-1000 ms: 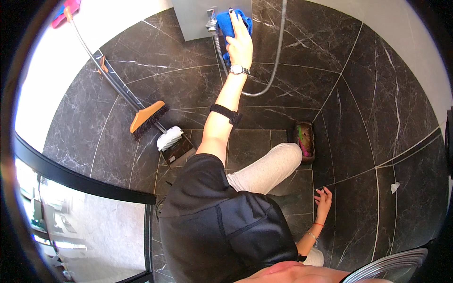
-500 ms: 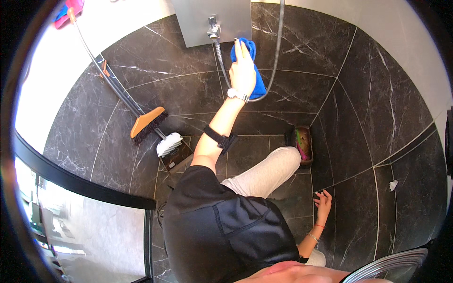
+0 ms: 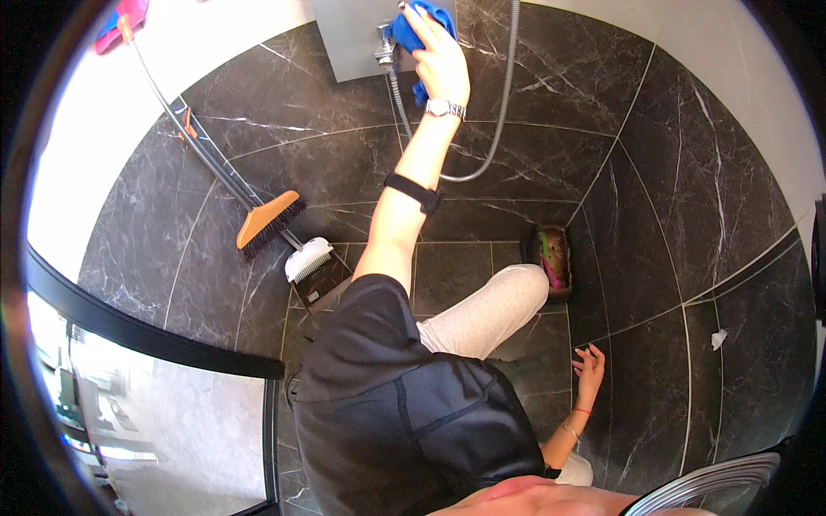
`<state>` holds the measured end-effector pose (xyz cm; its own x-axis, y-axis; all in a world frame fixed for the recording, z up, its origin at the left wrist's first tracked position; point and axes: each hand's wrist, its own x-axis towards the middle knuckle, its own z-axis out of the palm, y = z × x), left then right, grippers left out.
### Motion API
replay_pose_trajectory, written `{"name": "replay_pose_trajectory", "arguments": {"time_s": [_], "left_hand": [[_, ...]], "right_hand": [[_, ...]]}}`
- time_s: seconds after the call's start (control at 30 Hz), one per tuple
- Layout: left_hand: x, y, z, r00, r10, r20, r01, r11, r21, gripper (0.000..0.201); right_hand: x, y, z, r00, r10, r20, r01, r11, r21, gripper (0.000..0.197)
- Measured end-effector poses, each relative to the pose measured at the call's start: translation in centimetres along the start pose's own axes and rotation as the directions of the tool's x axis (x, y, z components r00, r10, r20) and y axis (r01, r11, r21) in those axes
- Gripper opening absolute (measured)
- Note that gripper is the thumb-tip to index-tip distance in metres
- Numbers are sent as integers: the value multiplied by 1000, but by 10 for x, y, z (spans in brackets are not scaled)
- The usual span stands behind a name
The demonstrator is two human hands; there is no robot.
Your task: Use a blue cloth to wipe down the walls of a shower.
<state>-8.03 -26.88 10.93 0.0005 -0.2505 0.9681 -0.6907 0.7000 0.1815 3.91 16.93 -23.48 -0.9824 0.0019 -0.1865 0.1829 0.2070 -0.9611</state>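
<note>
My left hand, with a watch at the wrist, is raised to the grey metal panel on the wall ahead. It presses a blue cloth against the panel, right beside a chrome hose fitting. Two fingers stretch over the cloth, and a corner of it hangs below the palm. A metal shower hose loops down behind my forearm. Low on the right, my right hand hangs near the dark tiled wall, fingers loosely bent and apart, with nothing in them.
To the left, a broom leans on the wall with a dustpan below it. A dark, colourfully marked container stands in the far right corner. A black-framed opening is at lower left. A white scrap is on the right wall.
My left hand has moved up the panel with the blue cloth, from below the fitting to beside it. My right hand has stayed in place.
</note>
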Motion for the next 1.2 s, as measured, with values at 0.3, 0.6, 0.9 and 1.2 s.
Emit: {"name": "replay_pose_trajectory", "arguments": {"time_s": [0.3,0.6,0.9,1.2], "left_hand": [[-7,8,-16,990,21,140,-37,992,118,50],[2,-3,3,996,92,8,-92,994,-59,49],[39,-12,-17,997,-26,78,66,814,-577,40],[46,3,-12,937,-325,125,314,635,-706,40]], "right_hand": [[-7,-3,-2,1000,12,11,-13,1000,15,31],[-1,-7,-1,1000,9,16,-9,999,45,30],[4,-3,3,1000,-1,22,0,1000,21,31],[1,-7,0,1000,-1,5,1,999,48,30]]}}
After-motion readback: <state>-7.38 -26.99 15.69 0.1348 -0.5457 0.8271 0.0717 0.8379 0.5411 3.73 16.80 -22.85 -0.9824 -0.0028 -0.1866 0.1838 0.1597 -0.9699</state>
